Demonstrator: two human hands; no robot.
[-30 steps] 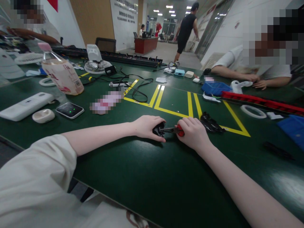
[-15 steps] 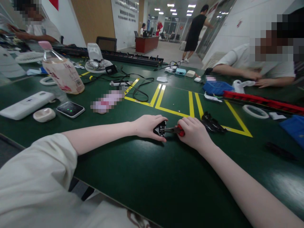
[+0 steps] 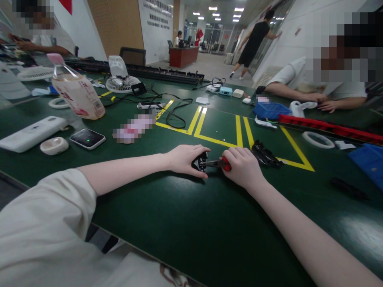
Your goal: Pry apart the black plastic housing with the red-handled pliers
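Between the thumb and fingers of my left hand [image 3: 187, 159] is a small black plastic part [image 3: 198, 162] with some metallic bits. My right hand [image 3: 243, 165] is closed around the red handles of a pair of long-nose pliers [image 3: 214, 163]. The pliers' jaws point left and touch the black part's right side; what they grip there is too small to make out. Just beyond my right hand lie several black plastic pieces [image 3: 266, 154] on the green table [image 3: 185, 223].
Yellow tape [image 3: 215, 139] marks boxes on the table. To the left are a drink bottle [image 3: 77, 93], a white power bank [image 3: 32, 133] and a small screen device [image 3: 87, 138]. A black cable [image 3: 176, 115] loops behind. Blue bins [image 3: 273, 110] stand right, near a person's hands [image 3: 323, 103].
My hands, the black part and the pliers hold almost the same pose. The whole view has shifted slightly, and a person in black in the background has walked further right.
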